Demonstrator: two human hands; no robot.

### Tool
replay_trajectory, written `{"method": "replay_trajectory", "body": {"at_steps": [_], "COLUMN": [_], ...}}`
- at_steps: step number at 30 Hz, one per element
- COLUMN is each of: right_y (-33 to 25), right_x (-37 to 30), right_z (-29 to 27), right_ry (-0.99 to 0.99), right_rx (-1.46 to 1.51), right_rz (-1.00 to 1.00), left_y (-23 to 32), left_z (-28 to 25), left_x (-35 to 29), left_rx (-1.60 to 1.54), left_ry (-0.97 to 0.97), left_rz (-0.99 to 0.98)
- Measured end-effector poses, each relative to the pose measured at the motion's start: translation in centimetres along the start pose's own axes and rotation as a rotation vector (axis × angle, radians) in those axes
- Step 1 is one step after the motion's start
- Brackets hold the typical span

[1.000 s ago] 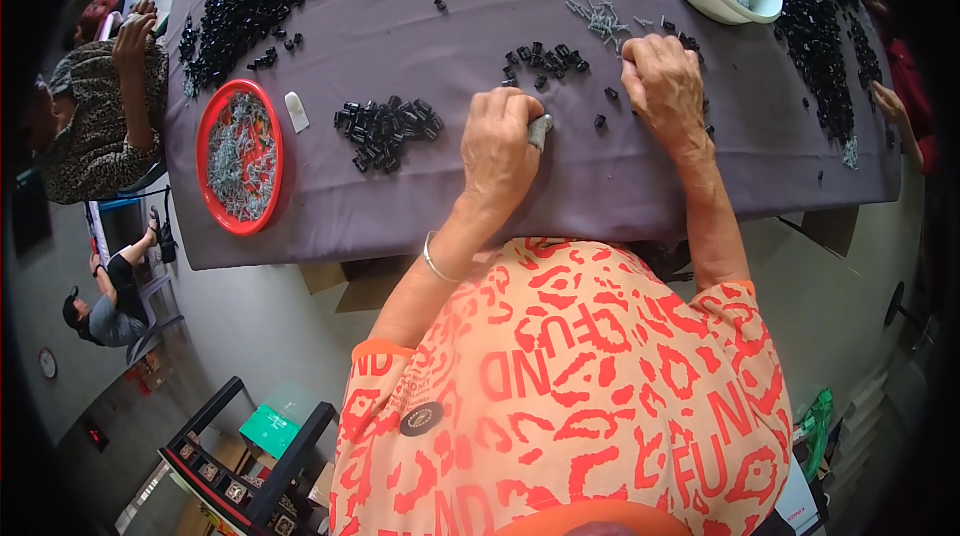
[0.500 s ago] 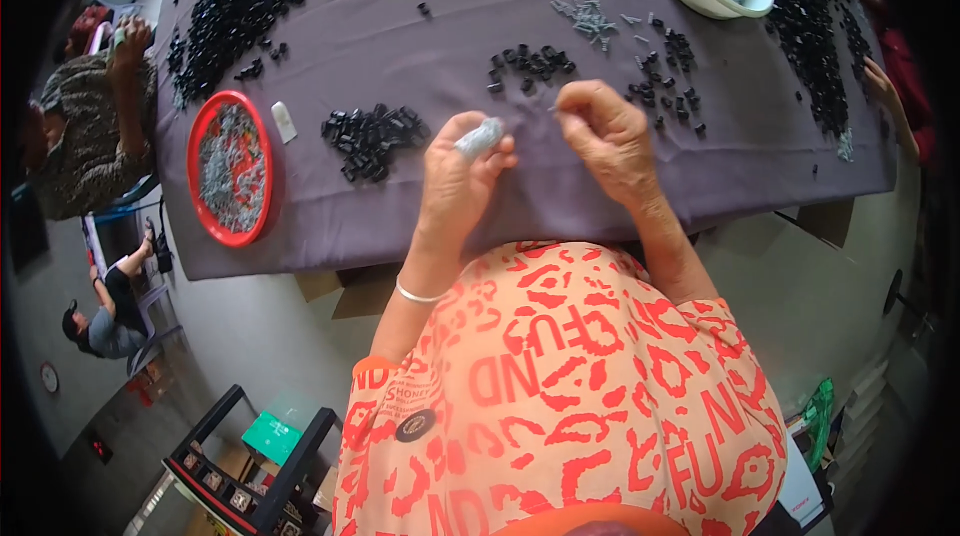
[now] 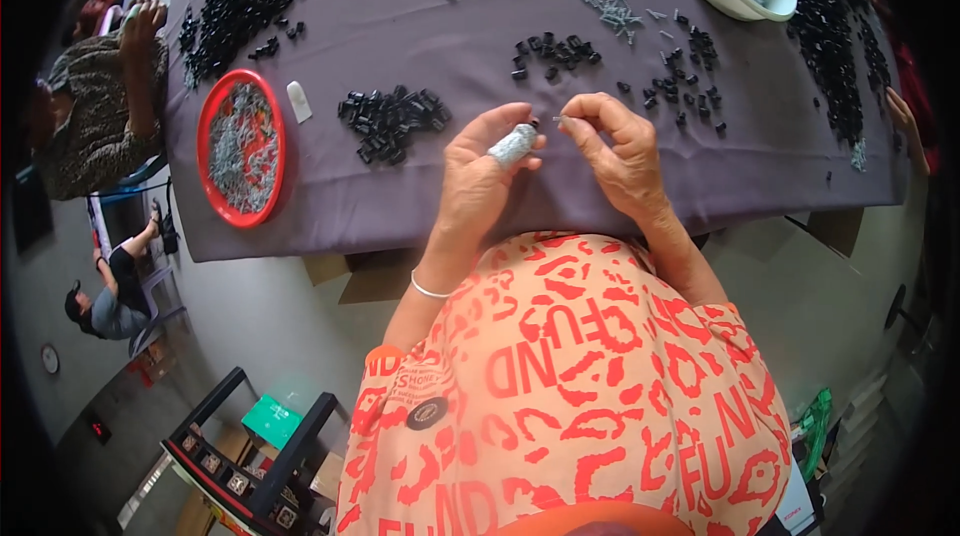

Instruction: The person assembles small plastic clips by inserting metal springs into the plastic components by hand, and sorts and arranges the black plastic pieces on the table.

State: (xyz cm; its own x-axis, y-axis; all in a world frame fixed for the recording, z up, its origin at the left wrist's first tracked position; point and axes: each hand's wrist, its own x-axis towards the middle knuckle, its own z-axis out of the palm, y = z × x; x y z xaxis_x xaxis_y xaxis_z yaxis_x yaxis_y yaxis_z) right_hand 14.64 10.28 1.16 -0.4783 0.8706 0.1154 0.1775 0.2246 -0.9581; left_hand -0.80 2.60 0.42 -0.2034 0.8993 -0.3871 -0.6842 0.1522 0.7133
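Observation:
My left hand (image 3: 478, 168) is closed above the table's near edge, with a small black plastic piece (image 3: 534, 123) at its fingertips. A greyish-white wrap (image 3: 513, 144) covers one digit of this hand. Facing it across a narrow gap, my right hand (image 3: 622, 154) pinches a thin grey pin (image 3: 560, 119), whose tip points toward the black piece. Just beyond the hands lies a loose cluster of black pieces (image 3: 555, 54). To the left sits a denser heap of similar pieces (image 3: 392, 124). Loose grey pins (image 3: 612, 14) are scattered farther back.
On the purple-grey tablecloth (image 3: 400, 221), a red basket (image 3: 204, 141) of grey parts stands left, beside a small white object (image 3: 299, 102). A white bowl (image 3: 755, 8) is at back right. Large black heaps (image 3: 245, 1) line the far side. Other people sit around.
My hands have come closer together, and the pin now points at the black piece, which shows at my left fingertips. The whole view has shifted slightly, moving the table contents rightward.

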Motion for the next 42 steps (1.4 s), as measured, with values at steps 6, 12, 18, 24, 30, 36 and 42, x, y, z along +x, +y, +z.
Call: {"method": "replay_trajectory", "body": {"at_steps": [6, 12, 18, 24, 30, 36, 42], "right_y": [-0.4, -0.1, 0.2, 0.3, 0.4, 0.1, -0.1], "right_x": [0.2, 0.0, -0.2, -0.4, -0.3, 0.0, 0.0], "right_z": [0.8, 1.2, 1.4, 1.8, 1.8, 1.4, 1.3], "right_ry": [-0.032, -0.045, -0.067, -0.089, -0.122, -0.095, -0.112], "right_rx": [-0.087, -0.167, -0.228, -0.269, -0.218, -0.151, -0.137], "right_rz": [-0.115, -0.213, -0.258, -0.276, -0.213, -0.149, -0.114], "left_y": [0.1, 0.1, -0.7, -0.7, -0.7, 0.2, 0.0], "left_z": [0.2, 0.5, 0.4, 0.2, -0.1, -0.5, -1.0], "left_x": [-0.4, -0.7, -0.9, -1.1, -1.3, -1.1, -0.9], "left_rx": [0.113, 0.211, 0.503, 0.454, 0.472, 0.356, 0.399], "left_ry": [0.052, 0.084, 0.094, 0.120, 0.122, 0.066, -0.003], "left_rz": [0.121, 0.144, 0.359, 0.330, 0.277, 0.088, 0.090]}}
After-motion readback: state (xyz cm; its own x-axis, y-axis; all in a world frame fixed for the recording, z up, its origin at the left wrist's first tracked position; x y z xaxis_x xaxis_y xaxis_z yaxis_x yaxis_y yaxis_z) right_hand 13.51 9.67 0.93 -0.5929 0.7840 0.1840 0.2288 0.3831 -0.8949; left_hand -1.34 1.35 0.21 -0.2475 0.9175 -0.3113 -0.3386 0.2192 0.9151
